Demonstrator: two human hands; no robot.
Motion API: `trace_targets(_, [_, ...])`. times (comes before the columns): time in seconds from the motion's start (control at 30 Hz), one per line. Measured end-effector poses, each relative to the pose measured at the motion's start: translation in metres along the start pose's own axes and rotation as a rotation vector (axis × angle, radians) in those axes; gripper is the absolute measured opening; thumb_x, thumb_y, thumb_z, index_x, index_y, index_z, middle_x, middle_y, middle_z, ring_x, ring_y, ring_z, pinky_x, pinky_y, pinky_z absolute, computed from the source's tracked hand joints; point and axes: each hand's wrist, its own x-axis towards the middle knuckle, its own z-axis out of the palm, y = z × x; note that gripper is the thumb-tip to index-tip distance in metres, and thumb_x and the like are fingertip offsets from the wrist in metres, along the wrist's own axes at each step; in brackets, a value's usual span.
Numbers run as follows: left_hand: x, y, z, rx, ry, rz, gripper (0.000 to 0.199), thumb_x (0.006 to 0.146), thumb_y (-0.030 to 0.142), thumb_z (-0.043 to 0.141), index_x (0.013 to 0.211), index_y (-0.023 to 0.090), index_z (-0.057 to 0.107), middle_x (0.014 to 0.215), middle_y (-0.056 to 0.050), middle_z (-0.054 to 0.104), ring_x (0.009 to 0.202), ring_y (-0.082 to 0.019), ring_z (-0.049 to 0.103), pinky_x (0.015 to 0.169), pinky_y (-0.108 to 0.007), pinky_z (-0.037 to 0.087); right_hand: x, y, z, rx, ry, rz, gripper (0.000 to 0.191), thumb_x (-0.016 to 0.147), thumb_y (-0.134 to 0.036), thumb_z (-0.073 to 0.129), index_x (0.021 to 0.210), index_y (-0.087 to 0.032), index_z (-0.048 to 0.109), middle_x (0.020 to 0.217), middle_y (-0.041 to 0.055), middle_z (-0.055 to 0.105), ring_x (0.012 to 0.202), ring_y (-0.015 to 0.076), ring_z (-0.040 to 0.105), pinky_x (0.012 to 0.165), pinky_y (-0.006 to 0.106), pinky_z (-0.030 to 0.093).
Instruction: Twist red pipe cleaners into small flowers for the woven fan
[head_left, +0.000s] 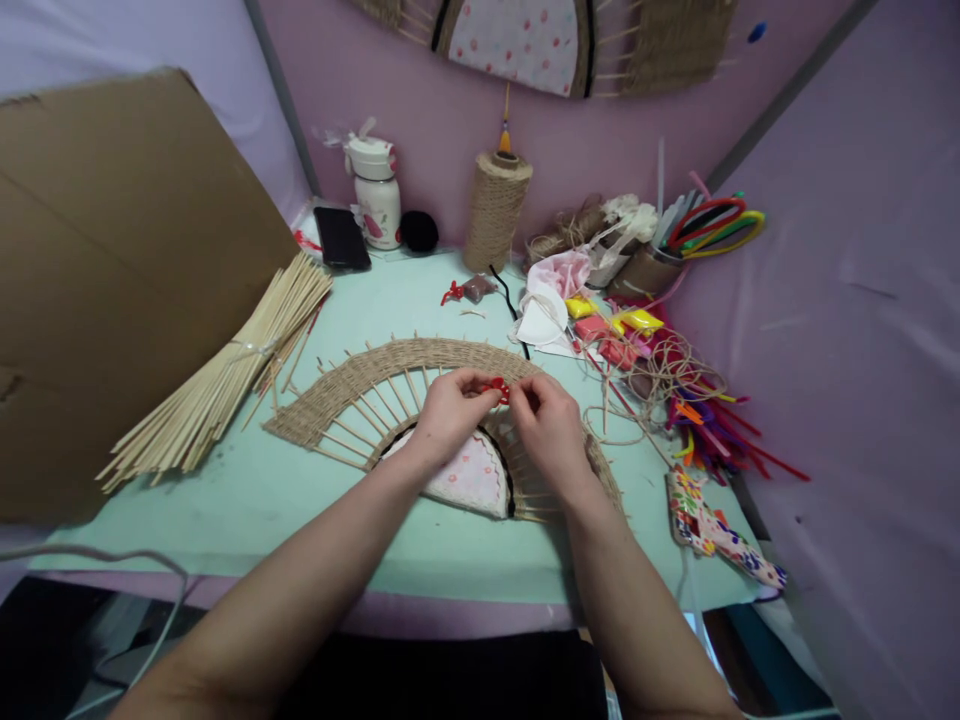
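Above the middle of a woven fan-shaped piece (442,352), my left hand (459,405) pinches a small red item (496,388) between thumb and fingers. My right hand (546,412) is closed at the other side of the red item, its fingertips touching it. The fan piece lies flat on the pale green table, with thin sticks fanning out between its twine band and a half-round white panel (469,480) with pink spots and a black edge. My hands and forearms cover part of the panel and of the fan's right side.
A bundle of thin sticks (217,390) leans by a cardboard sheet (127,250) at left. Behind stand a bottle (377,205), a phone (342,238) and a twine spool (496,215). At right are pipe cleaners (720,435), loose twine and a floral-patterned glue gun (705,520).
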Motion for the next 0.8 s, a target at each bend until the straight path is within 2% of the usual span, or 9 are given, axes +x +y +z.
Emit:
trace_targets(0.17, [-0.004, 0.008, 0.003, -0.34, -0.084, -0.098, 0.042, 0.071, 0.023, 0.068, 0.113, 0.015, 0.064, 0.088, -0.007, 0.074, 0.084, -0.017, 0.068, 0.079, -0.029, 0.051, 0.002, 0.001, -0.004, 0.04, 0.158, 0.065, 0.016, 0.084, -0.024, 0.053, 0.069, -0.02, 0.056, 0.068, -0.0004, 0.058, 0.064, 0.0152, 0.051, 0.064, 0.028, 0.039])
trace_targets(0.27, [-0.007, 0.008, 0.007, -0.404, -0.081, -0.104, 0.046, 0.072, 0.022, 0.069, 0.117, 0.016, 0.061, 0.092, -0.007, 0.074, 0.085, -0.016, 0.068, 0.08, -0.03, 0.051, 0.002, 0.0, -0.003, 0.01, 0.218, 0.052, 0.017, 0.083, -0.024, 0.053, 0.067, -0.02, 0.054, 0.068, -0.0007, 0.057, 0.064, 0.0148, 0.05, 0.065, 0.028, 0.039])
trace_targets(0.33, [-0.007, 0.006, 0.009, -0.414, -0.071, -0.079, 0.044, 0.069, 0.02, 0.071, 0.113, 0.015, 0.063, 0.097, -0.009, 0.073, 0.087, -0.017, 0.068, 0.082, -0.031, 0.052, 0.001, -0.002, -0.002, 0.016, 0.189, 0.036, 0.018, 0.084, -0.025, 0.054, 0.067, -0.02, 0.055, 0.068, -0.0007, 0.057, 0.065, 0.0146, 0.05, 0.065, 0.028, 0.039])
trace_targets(0.4, [-0.006, 0.004, 0.008, -0.385, -0.038, -0.051, 0.04, 0.069, 0.02, 0.071, 0.108, 0.014, 0.065, 0.1, -0.01, 0.073, 0.089, -0.018, 0.068, 0.083, -0.032, 0.052, 0.0, -0.003, -0.001, 0.052, 0.106, 0.036, 0.017, 0.084, -0.026, 0.054, 0.068, -0.019, 0.057, 0.069, -0.0002, 0.059, 0.065, 0.0146, 0.051, 0.065, 0.028, 0.039])
trace_targets(0.47, [-0.003, 0.0, 0.007, -0.323, -0.001, -0.024, 0.036, 0.07, 0.02, 0.07, 0.105, 0.013, 0.067, 0.098, -0.01, 0.073, 0.089, -0.019, 0.068, 0.082, -0.032, 0.053, -0.001, -0.003, -0.002, 0.097, 0.015, 0.054, 0.019, 0.084, -0.028, 0.055, 0.069, -0.019, 0.058, 0.069, 0.0003, 0.06, 0.066, 0.0148, 0.052, 0.065, 0.028, 0.04])
trace_targets(0.53, [-0.001, -0.003, 0.004, -0.237, 0.011, 0.024, 0.032, 0.071, 0.019, 0.068, 0.103, 0.014, 0.068, 0.098, -0.01, 0.073, 0.088, -0.019, 0.068, 0.082, -0.031, 0.053, 0.0, -0.001, -0.004, 0.138, -0.008, 0.08, 0.019, 0.085, -0.032, 0.055, 0.071, -0.019, 0.06, 0.071, 0.0012, 0.061, 0.067, 0.0152, 0.054, 0.065, 0.028, 0.041])
trace_targets(0.67, [0.0, -0.007, 0.001, -0.069, -0.041, 0.143, 0.032, 0.073, 0.013, 0.062, 0.105, 0.016, 0.067, 0.102, -0.007, 0.072, 0.092, -0.018, 0.067, 0.085, -0.03, 0.051, 0.005, 0.004, -0.009, 0.287, 0.038, 0.149, 0.021, 0.085, -0.037, 0.055, 0.09, -0.019, 0.065, 0.085, 0.0047, 0.066, 0.076, 0.0172, 0.057, 0.068, 0.028, 0.043])
trace_targets(0.8, [-0.003, -0.007, 0.001, -0.067, -0.116, 0.187, 0.04, 0.075, 0.009, 0.057, 0.113, 0.02, 0.055, 0.093, -0.004, 0.071, 0.087, -0.016, 0.067, 0.081, -0.029, 0.051, 0.009, 0.008, -0.013, 0.484, -0.064, 0.244, 0.027, 0.082, -0.041, 0.06, 0.097, -0.02, 0.066, 0.091, 0.0044, 0.068, 0.076, 0.0164, 0.059, 0.065, 0.027, 0.044])
